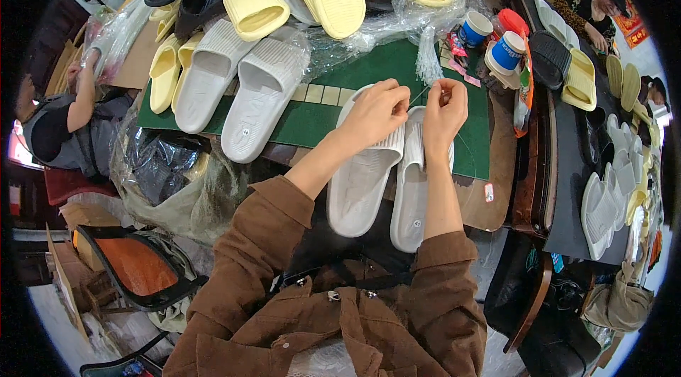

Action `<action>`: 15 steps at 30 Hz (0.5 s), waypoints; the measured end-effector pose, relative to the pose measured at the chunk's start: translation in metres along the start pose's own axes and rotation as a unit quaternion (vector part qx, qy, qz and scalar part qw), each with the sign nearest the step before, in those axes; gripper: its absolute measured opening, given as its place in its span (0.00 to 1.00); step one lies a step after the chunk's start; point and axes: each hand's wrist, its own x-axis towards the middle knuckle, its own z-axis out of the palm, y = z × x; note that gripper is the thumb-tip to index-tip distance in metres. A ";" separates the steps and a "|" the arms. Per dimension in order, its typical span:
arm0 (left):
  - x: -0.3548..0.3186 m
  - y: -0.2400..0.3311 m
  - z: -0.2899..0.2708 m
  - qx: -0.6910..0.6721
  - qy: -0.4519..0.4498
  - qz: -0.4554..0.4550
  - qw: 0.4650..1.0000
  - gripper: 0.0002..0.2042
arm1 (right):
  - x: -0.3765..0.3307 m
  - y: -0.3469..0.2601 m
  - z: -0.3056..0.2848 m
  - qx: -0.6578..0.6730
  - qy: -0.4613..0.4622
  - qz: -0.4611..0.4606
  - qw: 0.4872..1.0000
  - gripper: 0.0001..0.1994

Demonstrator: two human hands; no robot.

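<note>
A pair of light grey slide sandals lies below my hands at the table's front edge: the left slide (358,200) and the right slide (409,210), toes pointing away. Above the left slide's strap, my left hand (378,114) is closed in a pinch. My right hand (445,111) pinches too, over the right slide. A thin clear strand (418,99) shows faintly between the fingertips of both hands; its ends are hard to make out. Just beyond the hands lies a bundle of white strands (427,58).
Another grey slide pair (259,100) lies to the left beside a yellow slide (164,73). Slides and clear plastic wrap (379,33) crowd the far side. Paper cups (506,54) stand right of the green mat (472,153). Other people work around the table; a chair (138,267) stands lower left.
</note>
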 end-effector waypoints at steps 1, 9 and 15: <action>0.000 0.000 -0.001 0.000 0.000 0.000 1.000 0.02 | 0.000 0.001 0.000 0.003 0.010 0.006 1.000 0.03; 0.007 0.000 0.002 -0.126 0.080 -0.082 0.985 0.14 | -0.001 -0.007 0.000 0.021 -0.025 -0.050 0.998 0.04; 0.019 -0.006 -0.002 -0.143 0.103 -0.055 0.983 0.10 | -0.001 -0.006 0.002 0.041 -0.055 -0.086 0.994 0.04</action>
